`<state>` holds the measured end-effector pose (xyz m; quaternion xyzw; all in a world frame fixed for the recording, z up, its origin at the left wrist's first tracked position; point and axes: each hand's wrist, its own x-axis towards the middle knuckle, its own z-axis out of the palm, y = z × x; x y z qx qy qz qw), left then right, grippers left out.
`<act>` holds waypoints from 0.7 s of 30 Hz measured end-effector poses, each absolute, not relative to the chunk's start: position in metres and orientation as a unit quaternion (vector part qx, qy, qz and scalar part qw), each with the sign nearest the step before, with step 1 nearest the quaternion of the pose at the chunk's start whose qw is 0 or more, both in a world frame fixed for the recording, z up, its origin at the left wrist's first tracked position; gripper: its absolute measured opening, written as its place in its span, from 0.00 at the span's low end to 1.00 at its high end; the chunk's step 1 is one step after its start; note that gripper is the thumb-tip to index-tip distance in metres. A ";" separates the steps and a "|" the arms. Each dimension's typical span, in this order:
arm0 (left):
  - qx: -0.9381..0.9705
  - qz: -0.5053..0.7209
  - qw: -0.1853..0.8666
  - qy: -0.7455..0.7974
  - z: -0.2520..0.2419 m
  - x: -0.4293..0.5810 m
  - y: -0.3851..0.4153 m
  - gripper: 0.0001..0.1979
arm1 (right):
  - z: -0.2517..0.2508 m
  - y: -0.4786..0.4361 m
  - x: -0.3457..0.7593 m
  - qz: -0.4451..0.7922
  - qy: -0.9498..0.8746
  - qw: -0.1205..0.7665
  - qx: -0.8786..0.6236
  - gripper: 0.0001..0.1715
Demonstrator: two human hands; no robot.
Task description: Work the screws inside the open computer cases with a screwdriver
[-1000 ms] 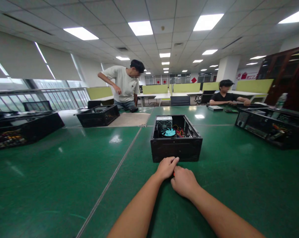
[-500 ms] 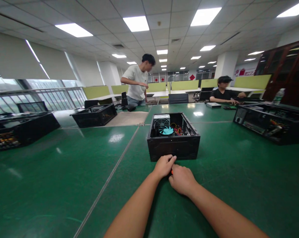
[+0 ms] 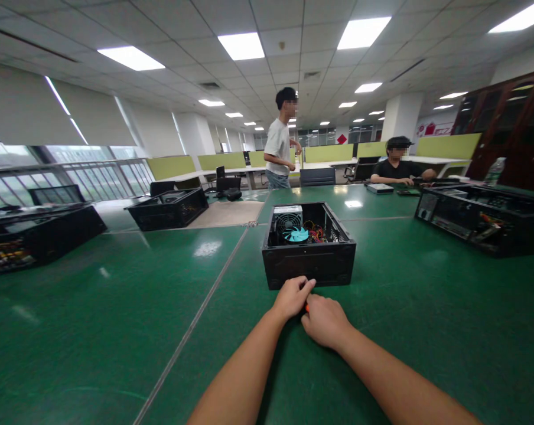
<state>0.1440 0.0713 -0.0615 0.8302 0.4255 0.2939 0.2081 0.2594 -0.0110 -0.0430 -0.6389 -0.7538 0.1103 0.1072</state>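
Observation:
A black computer case [image 3: 309, 265] lies open-topped on the green table [image 3: 404, 330] in front of me. Inside it show a turquoise fan [image 3: 296, 235], a power supply [image 3: 288, 221] and a tangle of coloured cables [image 3: 316, 232]. My left hand [image 3: 292, 297] is closed at the lower edge of the case's near face, thumb and fingers together. Whatever is between them is hidden. Just behind it, my right hand [image 3: 326, 320] is wrapped round an orange-handled tool [image 3: 308, 307]. Only a sliver of orange shows; the tool's tip is out of sight.
More black computer cases stand at the far left [image 3: 41, 239], the left [image 3: 169, 208] and the right [image 3: 484, 219]. A beige mat [image 3: 227, 212] lies beyond the table seam. One person [image 3: 278, 144] stands behind the table; another person [image 3: 397, 168] sits at the right near a bottle [image 3: 496, 171].
The standing person has moved to the right and turned that way. My hands and the case in front of me look almost unchanged.

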 end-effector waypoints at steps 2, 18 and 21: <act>0.827 0.328 0.172 0.423 -0.040 0.146 0.061 0.14 | -0.042 -0.011 0.259 0.113 -0.759 0.094 -0.635 0.18; 0.855 0.133 -0.053 0.498 0.064 0.163 0.064 0.23 | 0.081 -0.057 0.328 0.146 -0.831 0.096 -0.527 0.10; 0.863 0.098 -0.038 0.494 0.078 0.157 0.039 0.24 | 0.111 -0.080 0.354 0.192 -0.817 0.199 -0.507 0.12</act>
